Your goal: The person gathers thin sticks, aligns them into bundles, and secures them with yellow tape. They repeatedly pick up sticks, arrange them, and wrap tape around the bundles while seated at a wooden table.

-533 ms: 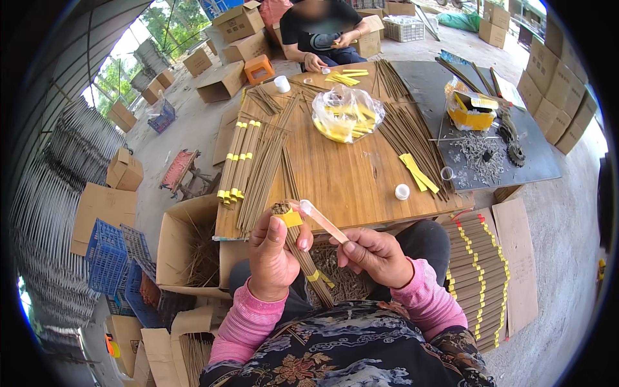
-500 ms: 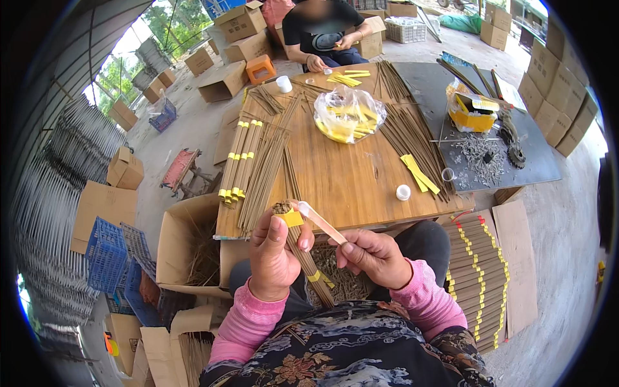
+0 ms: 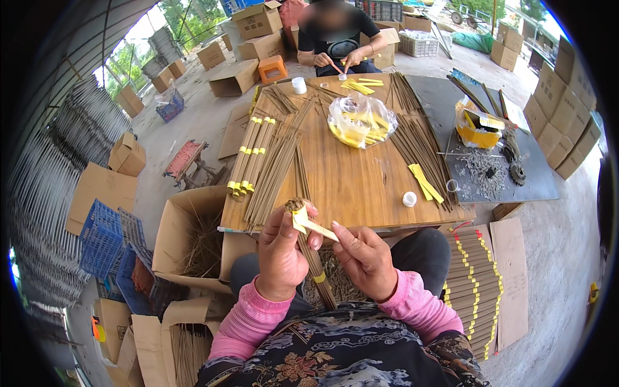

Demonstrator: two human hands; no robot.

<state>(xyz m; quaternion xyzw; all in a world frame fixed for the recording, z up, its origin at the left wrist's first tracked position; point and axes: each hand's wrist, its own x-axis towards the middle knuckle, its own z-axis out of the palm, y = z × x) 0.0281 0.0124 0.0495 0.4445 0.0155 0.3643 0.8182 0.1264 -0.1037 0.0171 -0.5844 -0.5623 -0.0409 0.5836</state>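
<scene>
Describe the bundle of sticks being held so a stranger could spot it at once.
Start at the wooden table and drop to its near edge, where the left hand grips a bundle of thin brown sticks. The right hand draws a yellow strip across its top. Unlike the bundles lying flat on the table, it is raised in the hands and has a yellow band low down.
</scene>
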